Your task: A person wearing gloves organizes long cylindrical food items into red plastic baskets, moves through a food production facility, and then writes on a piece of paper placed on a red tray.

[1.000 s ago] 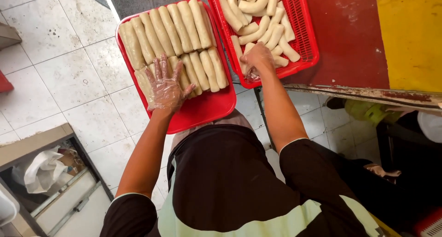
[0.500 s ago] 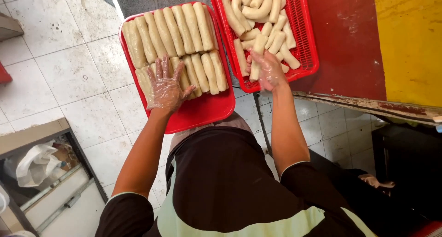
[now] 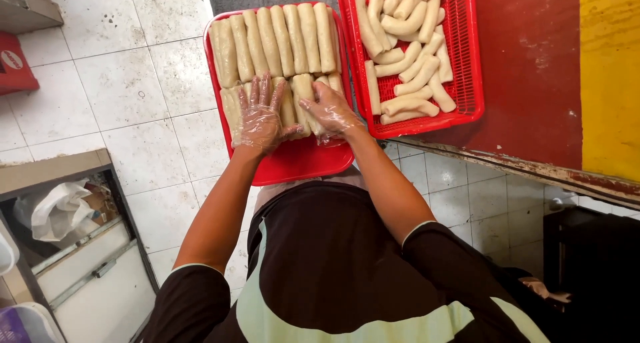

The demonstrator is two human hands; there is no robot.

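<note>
A red tray [image 3: 300, 166] rests on my lap, holding two rows of pale dough rolls [image 3: 273, 40] laid side by side. My left hand [image 3: 259, 116], in a clear plastic glove, lies flat on the near row with fingers spread. My right hand [image 3: 328, 111], also gloved, presses on the rolls at the near row's right end. Beside the tray a red mesh basket [image 3: 463, 56] sits on the counter with several loose dough rolls [image 3: 407, 46] piled in it.
The counter [image 3: 553, 76] is red with a yellow band at the right and a worn front edge. White floor tiles [image 3: 120, 83] lie at left. An open cabinet [image 3: 67, 210] holding a white bag stands at lower left. A red object [image 3: 15, 66] sits at the far left.
My right hand left the mesh basket and came over to the tray, now resting on the near row of rolls. My left hand stayed on the tray.
</note>
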